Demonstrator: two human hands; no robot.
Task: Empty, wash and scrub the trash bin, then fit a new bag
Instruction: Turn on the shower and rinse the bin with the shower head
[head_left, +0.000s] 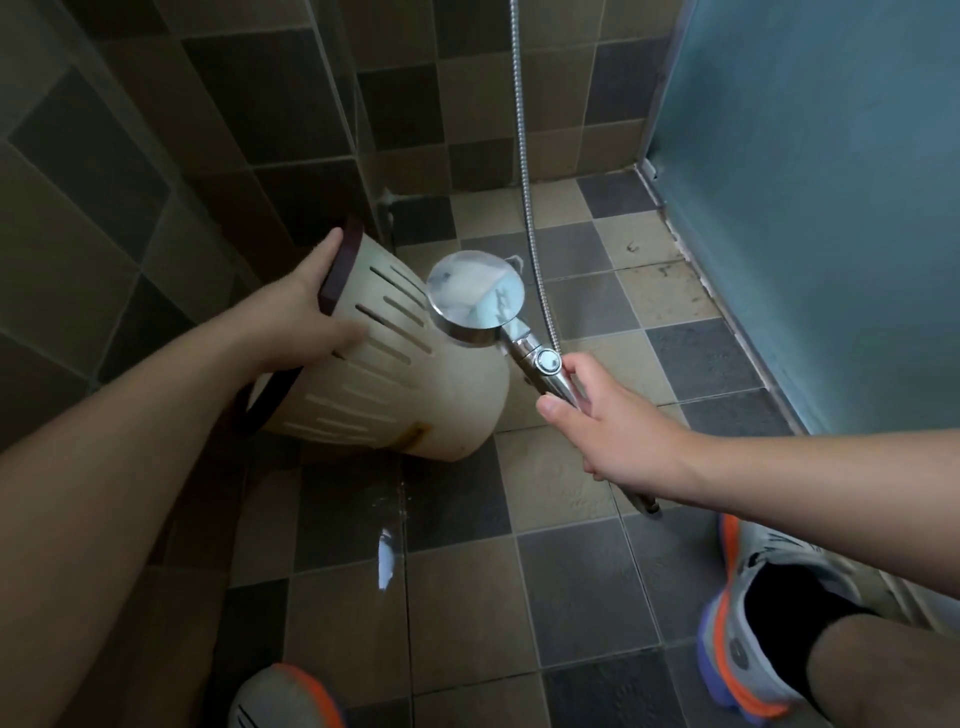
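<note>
Bin tipped over the shower floor, me holding it.
My left hand (317, 306) clamps the dark rim of the cream trash bin (415, 384), tilted; my right hand (602, 415) wraps the shower head (475, 299) handle beside it.

One bin (395, 374), one shower head (475, 296), one hose (524, 156), two hands (306, 317) (613, 421), two shoes (283, 699) (753, 613).

left hand (317, 312) tilts the slotted bin (415, 384); right hand (618, 415) grips the shower head (475, 299) beside it
</note>
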